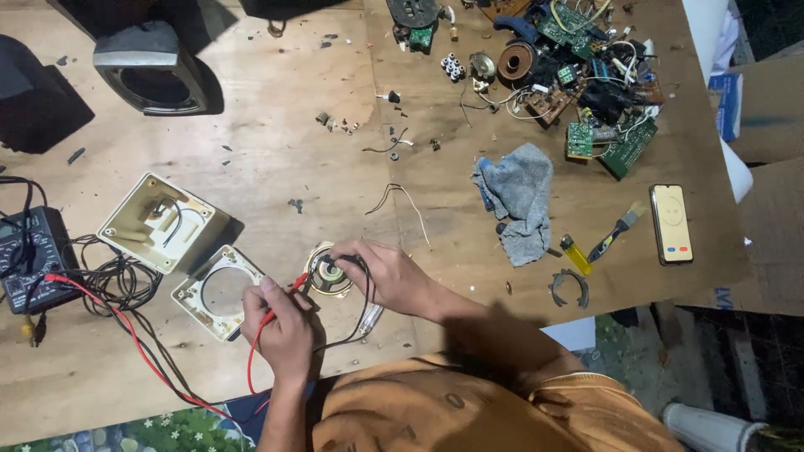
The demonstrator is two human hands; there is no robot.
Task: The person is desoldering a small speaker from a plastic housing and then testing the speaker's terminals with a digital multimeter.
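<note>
Carefully, the left hand [280,322] pinches the red probe [295,285] while the right hand [385,272] grips the black probe [356,261], both at the small speaker [327,274] on the plywood table [276,125]; steady tips on separate terminals would serve best.

Open tabletop [276,109] straight ahead of the speaker [328,272], broken only by small screws and wire scraps. Hemmed in at one side by the white frame [219,291], cream housing [159,219] and tangled meter leads [117,285]. Blocked farther off by the grey rag [517,197] and circuit-board heap [586,75].
</note>
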